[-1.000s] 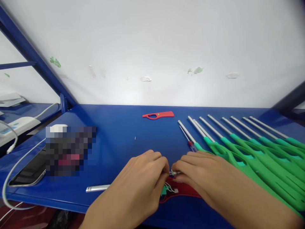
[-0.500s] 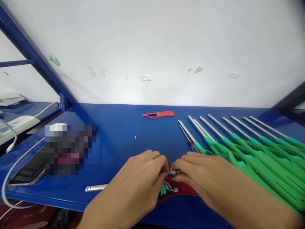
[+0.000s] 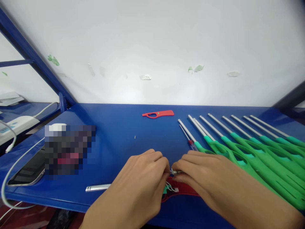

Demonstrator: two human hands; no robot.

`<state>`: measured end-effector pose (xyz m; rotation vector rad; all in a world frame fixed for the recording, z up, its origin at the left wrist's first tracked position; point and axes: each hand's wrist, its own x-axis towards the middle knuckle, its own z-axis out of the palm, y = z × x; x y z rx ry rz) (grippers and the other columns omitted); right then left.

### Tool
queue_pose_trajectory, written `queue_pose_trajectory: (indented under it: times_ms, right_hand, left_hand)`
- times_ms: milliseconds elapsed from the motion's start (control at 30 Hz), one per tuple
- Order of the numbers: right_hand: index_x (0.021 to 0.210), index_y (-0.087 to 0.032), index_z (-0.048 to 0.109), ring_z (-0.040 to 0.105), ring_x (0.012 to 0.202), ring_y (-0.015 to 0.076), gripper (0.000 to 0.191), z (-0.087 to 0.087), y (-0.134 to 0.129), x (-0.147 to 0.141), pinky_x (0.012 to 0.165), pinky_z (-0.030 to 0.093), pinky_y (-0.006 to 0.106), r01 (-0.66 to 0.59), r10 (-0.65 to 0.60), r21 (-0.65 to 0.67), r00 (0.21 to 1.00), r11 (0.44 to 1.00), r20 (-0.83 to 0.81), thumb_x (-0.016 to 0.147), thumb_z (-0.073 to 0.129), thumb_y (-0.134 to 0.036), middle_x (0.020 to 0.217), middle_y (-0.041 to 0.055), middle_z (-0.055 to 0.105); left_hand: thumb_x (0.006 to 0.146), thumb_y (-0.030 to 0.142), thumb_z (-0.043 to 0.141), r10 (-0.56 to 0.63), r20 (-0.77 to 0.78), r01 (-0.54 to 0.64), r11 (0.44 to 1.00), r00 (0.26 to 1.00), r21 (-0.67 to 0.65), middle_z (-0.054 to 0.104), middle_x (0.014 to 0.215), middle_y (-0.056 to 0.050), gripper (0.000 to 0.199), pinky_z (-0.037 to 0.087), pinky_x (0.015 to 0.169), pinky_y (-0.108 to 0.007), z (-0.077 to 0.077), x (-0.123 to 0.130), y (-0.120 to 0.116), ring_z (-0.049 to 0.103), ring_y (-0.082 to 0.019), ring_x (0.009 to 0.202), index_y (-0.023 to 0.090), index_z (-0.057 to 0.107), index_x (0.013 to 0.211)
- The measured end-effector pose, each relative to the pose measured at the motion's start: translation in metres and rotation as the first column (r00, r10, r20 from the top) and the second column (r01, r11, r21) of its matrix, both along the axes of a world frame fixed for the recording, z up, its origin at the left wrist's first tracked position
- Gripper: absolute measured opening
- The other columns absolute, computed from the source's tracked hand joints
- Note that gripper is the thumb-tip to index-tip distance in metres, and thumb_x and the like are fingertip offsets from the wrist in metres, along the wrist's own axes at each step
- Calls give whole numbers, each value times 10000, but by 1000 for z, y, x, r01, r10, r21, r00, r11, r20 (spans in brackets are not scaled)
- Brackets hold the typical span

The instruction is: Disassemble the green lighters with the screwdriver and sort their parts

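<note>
My left hand [image 3: 144, 181] is closed in a pinch, and what its fingertips grip is mostly hidden behind them. Facing it, my right hand [image 3: 202, 175] pinches a small metal part [image 3: 175, 172], which shows in the narrow gap between the hands. Just below lies an opened red lighter handle half [image 3: 187, 188] with white wires [image 3: 172, 188] and a green piece [image 3: 165, 190] inside; my hands cover much of it. A silver tube [image 3: 97, 188] sticks out to the left from behind my left forearm.
On the blue table [image 3: 114, 127] lie another red handle half [image 3: 162, 114] near the wall and a tiny screw [image 3: 135, 137]. Several green long-nosed lighters [image 3: 257, 152] fill the right side, beside a screwdriver [image 3: 190, 142]. A phone [image 3: 27, 170] and cable are at left.
My left hand has shifted slightly right, covering more of the green piece and uncovering a little more of the silver tube. My right hand keeps its pinch almost unmoved.
</note>
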<state>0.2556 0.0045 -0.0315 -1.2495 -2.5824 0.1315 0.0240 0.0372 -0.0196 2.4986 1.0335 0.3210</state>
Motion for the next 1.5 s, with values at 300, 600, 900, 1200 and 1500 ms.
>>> queue_pose_trajectory:
  times_ms: [300, 600, 900, 1200, 1500]
  right_hand:
    - [915, -251, 668, 684, 807, 154, 253, 3, -2, 0, 715, 485, 298, -7, 7, 25, 1000, 1000, -2, 898, 655, 2, 885, -39, 713]
    - [889, -242, 693, 696, 796, 161, 244, 6, 0, -4, 741, 500, 288, 13, -14, 54, 1000, 998, 6, 924, 642, -6, 862, -23, 733]
    - [922, -244, 731, 710, 768, 150, 244, 11, 3, -7, 727, 498, 285, 42, -40, 141, 999, 989, -17, 932, 645, -16, 843, -28, 751]
    - [900, -234, 711, 690, 740, 149, 196, 12, 2, -7, 719, 501, 281, 33, -37, 144, 999, 989, 26, 971, 629, -71, 831, -10, 737]
    - [905, -231, 708, 687, 757, 144, 175, 14, 0, -6, 710, 476, 279, 24, -24, 141, 1000, 990, 0, 1001, 630, -107, 842, -13, 739]
  left_hand:
    - [1018, 38, 513, -28, -103, 33, 998, 994, 50, 654, 910, -21, 250, 410, 708, -384, 4, 5, -2, 586, -235, 855, 211, 650, 900]
    - [1061, 72, 528, -32, -99, 37, 998, 995, 46, 673, 952, -15, 232, 427, 737, -380, -2, 2, 2, 595, -234, 899, 224, 670, 957]
    - [1108, 147, 571, 41, -57, -44, 998, 998, -50, 666, 1010, 8, 168, 428, 840, -364, -8, -12, 7, 609, -205, 896, 247, 670, 1015]
    - [1111, 102, 539, -5, -43, 2, 997, 999, -71, 665, 991, 27, 197, 386, 771, -329, -5, -10, 4, 594, -185, 849, 245, 634, 1014]
    - [1117, 152, 534, 10, -28, -12, 998, 1000, -63, 651, 963, 36, 196, 341, 717, -354, -1, -8, 3, 567, -196, 810, 255, 618, 973]
